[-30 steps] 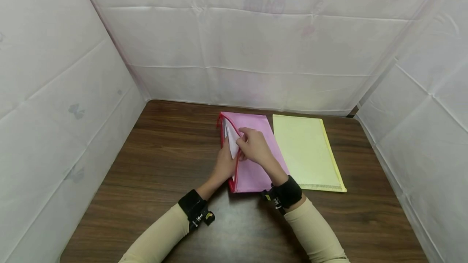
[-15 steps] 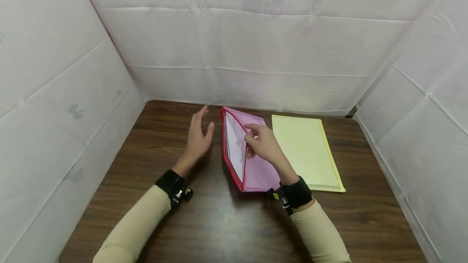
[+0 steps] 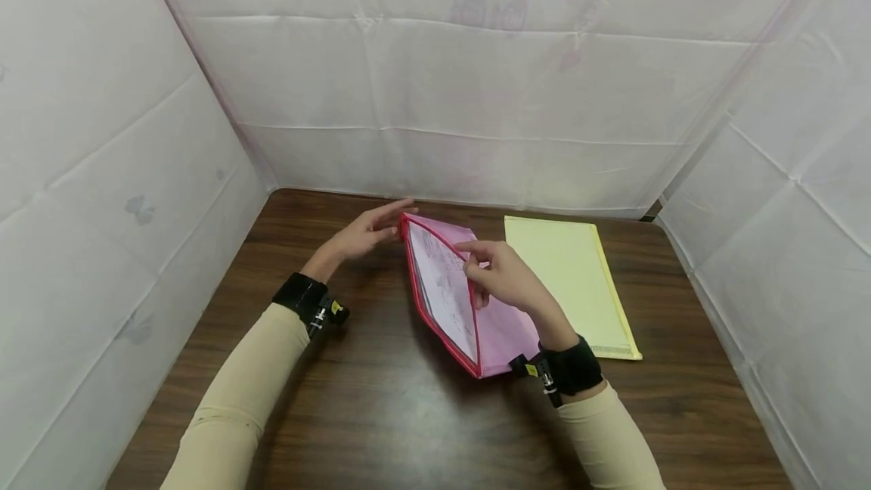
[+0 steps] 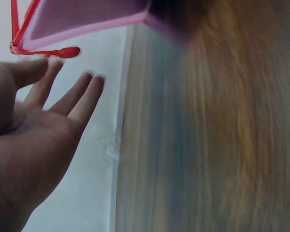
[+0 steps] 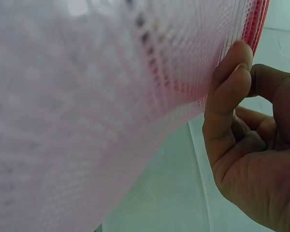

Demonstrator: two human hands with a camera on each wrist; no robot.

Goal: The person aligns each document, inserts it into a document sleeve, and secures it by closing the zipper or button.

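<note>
A dark wooden table (image 3: 381,414) is carrying everything here, its grain running left to right. A yellow pouch (image 3: 568,278) is lying flat on it toward the far right. Just beside that, a pink pouch (image 3: 500,331) is tilting up, its near corner resting on the wood.

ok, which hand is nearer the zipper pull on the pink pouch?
Left. The left hand reaches with straight fingers just short of the red zipper pull at the pink pouch's far corner. The right hand pinches its open edge midway along.
</note>
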